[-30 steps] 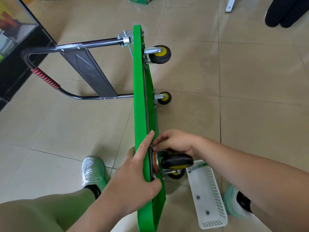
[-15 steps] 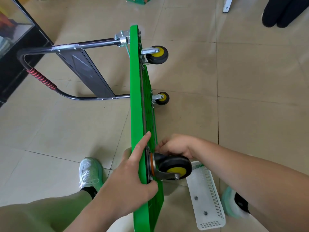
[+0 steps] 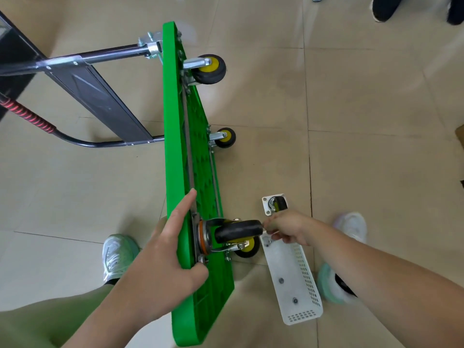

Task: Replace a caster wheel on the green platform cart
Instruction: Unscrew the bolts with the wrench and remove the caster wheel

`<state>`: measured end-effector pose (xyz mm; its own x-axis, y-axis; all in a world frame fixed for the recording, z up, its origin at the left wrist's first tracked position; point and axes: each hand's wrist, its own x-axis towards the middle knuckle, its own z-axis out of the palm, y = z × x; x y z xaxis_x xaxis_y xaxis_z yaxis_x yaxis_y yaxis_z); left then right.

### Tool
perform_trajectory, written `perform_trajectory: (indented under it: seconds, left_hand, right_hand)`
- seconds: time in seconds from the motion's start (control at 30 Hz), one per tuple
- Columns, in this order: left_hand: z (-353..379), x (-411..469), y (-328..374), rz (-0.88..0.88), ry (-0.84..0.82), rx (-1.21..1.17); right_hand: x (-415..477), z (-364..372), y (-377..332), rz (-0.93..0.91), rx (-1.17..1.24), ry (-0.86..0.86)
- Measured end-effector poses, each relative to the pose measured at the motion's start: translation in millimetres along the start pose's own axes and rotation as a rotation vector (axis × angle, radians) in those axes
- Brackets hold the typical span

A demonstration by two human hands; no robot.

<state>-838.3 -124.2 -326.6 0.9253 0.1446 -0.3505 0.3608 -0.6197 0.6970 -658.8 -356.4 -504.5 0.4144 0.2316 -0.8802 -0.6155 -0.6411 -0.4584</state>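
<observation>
left hand (image 3: pixel 160 249): i clasp the cart (image 3: pixel 173 121), forefinger straight along its edge.
right hand (image 3: pixel 288 228): at the wheel's (image 3: pixel 237 231) 3 o'clock, fingers curled over the basket (image 3: pixel 301 297); i cannot tell what they hold.

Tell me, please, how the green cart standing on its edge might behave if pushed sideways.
Probably tips: the green cart balances on a narrow edge, steadied by the left hand. It looks stiff, ribbed plastic. The handle may brace one side.
</observation>
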Motion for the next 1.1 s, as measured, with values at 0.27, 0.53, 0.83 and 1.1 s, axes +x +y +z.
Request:
perform_trajectory:
  seconds: [0.27,0.53,0.83,1.1]
  left_hand:
    - [-4,-1,2,-0.018,0.021,0.009]
    - [-15,2,-11,-0.071,0.007,-0.064]
    - [-26,8,-63,0.048,0.048,0.005]
    - [-18,12,-68,0.139,0.057,0.024]
  right_hand:
    - [13,16,49,0.104,-0.066,0.044]
    - [30,77,65,-0.163,-0.273,0.076]
    - [57,110,85,-0.214,-0.236,0.132]
    - [80,126,68,-0.497,-0.406,0.260]
